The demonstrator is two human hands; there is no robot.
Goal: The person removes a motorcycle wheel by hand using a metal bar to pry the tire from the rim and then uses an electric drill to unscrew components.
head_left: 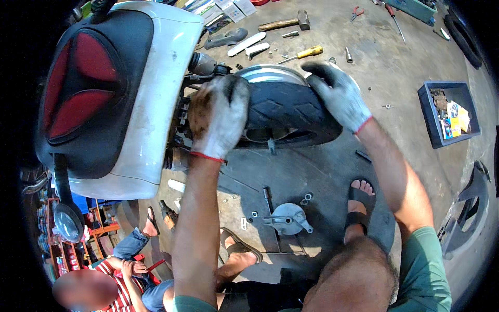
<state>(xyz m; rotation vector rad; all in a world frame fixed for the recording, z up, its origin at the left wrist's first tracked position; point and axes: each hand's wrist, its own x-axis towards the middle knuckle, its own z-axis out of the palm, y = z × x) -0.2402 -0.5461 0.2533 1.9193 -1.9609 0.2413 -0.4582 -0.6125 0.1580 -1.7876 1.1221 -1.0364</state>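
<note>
A wheel with a black treaded tyre [283, 106] and a silver rim lies between my hands, beside the end of a white scooter body [148, 88]. My left hand [219, 117], in a grease-stained white glove, is closed round the tyre's left end, close to dark mechanical parts; its fingertips are hidden. On the tyre's right side, my gloved right hand [340, 96] grips the wheel, its dark fingertips blurred near the rim. The scooter's black and red seat [99, 78] fills the upper left. Below the wheel, a round silver brake plate [288, 218] rests on the floor.
A hammer [286, 24], a yellow-handled screwdriver [306, 52] and sockets lie beyond the wheel. A blue bin [452, 114] with parts stands at right, near a grey panel [468, 203]. A T-handled wrench [267, 200] lies near my feet. Another person [130, 275] sits lower left.
</note>
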